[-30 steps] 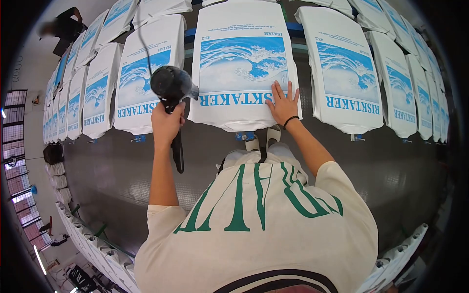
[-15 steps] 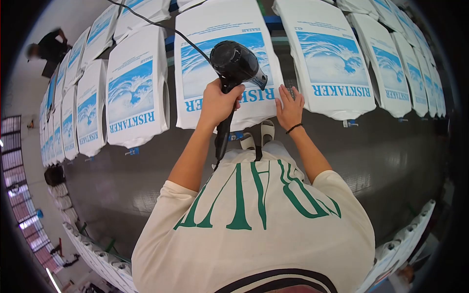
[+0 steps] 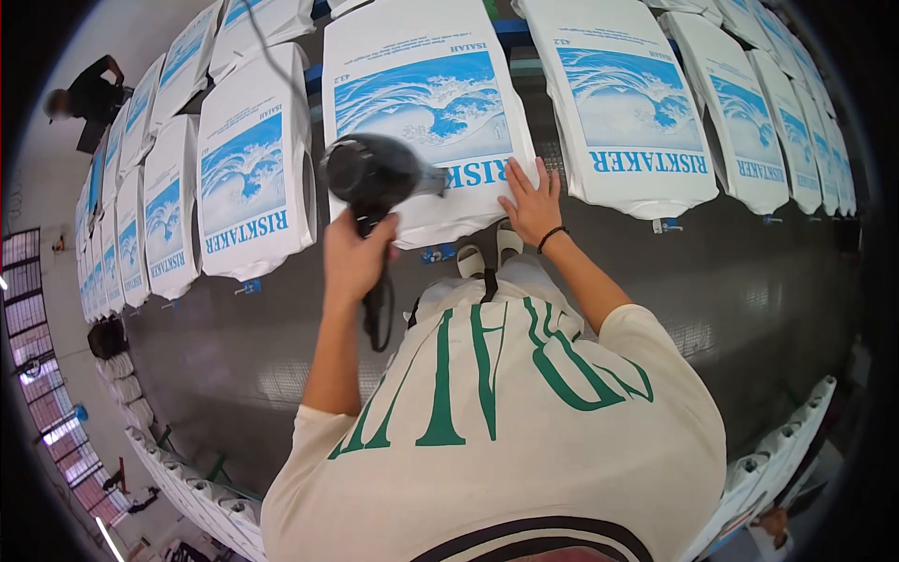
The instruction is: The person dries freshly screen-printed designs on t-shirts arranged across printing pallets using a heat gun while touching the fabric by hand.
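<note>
— Head view, the only one there is. What does each hand have?

— The left hand is wrapped around the handle of a black hair dryer, fingers closed tight on the grip, nozzle aimed right across the lower edge of the white printed shirt straight ahead. The dryer is blurred (it looks to be mid-swing), and its cord hangs down below the fist.

— And the right hand?

— The right hand lies flat on the bottom right corner of that same shirt, fingers spread, palm down, beside the blue RISKTAKER lettering. A dark band sits at the wrist.

— Where does the shirt sit?

— Pulled over a flat board on the long dark worktop, directly in front of the person, with a matching shirt to the left and another to the right, each just beside it. More run off in rows both ways.

— How would these things handle, in your judgement?

— The dryer looks light and rigid, one-handed work, best held by the handle well clear of the hot nozzle. The shirt is soft cloth, stretched taut over its board, so it should stay put under a flat palm; the print may be fresh, so I would press on the plain white margin or hem, not on the blue.

— Anyone else about?

— One person in dark clothes, far off at upper left.
</note>
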{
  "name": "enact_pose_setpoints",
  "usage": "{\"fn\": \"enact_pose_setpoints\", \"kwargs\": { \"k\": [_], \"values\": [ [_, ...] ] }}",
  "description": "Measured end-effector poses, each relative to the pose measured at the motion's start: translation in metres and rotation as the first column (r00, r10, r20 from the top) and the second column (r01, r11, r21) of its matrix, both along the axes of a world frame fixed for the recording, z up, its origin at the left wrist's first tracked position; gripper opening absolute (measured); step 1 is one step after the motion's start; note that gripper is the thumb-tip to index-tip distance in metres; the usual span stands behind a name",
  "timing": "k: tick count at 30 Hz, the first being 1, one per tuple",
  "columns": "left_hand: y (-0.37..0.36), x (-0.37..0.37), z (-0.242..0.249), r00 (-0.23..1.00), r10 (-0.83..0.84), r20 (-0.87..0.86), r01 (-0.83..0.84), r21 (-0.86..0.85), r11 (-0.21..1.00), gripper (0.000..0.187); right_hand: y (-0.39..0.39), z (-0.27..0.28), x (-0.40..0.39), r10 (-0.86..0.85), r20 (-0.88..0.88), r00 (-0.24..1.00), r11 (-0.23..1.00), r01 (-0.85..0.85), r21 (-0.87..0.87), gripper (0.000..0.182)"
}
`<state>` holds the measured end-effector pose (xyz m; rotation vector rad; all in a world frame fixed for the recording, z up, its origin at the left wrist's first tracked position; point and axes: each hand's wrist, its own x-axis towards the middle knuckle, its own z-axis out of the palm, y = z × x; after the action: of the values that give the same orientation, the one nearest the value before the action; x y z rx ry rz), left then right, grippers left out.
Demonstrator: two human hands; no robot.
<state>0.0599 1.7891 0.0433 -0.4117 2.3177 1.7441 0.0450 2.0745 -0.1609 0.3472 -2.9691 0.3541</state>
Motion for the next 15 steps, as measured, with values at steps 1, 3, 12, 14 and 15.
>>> {"fn": "enact_pose_setpoints", "kwargs": {
  "k": [1,3,12,14,15],
  "values": [
    [-0.02,0.006,-0.001,1.0,0.015,-0.02,-0.015,-0.002,1.0,0.02,0.0,0.001,0.002,0.038,0.039,0.999,0.999,-0.039,0.033,0.06],
    [-0.052,0.015,-0.001,0.987,0.147,-0.062,-0.149,-0.024,0.989,0.02,0.002,0.001,0.005,0.067,0.062,0.996,0.997,-0.07,0.039,0.063],
    [-0.056,0.01,0.01,0.963,0.268,-0.009,-0.268,-0.1,0.958,0.019,0.027,0.013,0.003,0.181,-0.067,0.981,0.976,-0.188,-0.111,0.049],
    [-0.013,0.002,0.01,0.974,0.227,0.025,-0.225,-0.067,0.972,0.018,0.05,0.022,-0.003,0.182,-0.153,0.971,0.937,-0.219,-0.273,0.034],
    [0.013,-0.002,0.011,0.982,0.186,0.038,-0.184,-0.04,0.982,0.017,0.066,0.026,-0.006,0.192,-0.163,0.968,0.902,-0.239,-0.359,0.029]
  ]
}}
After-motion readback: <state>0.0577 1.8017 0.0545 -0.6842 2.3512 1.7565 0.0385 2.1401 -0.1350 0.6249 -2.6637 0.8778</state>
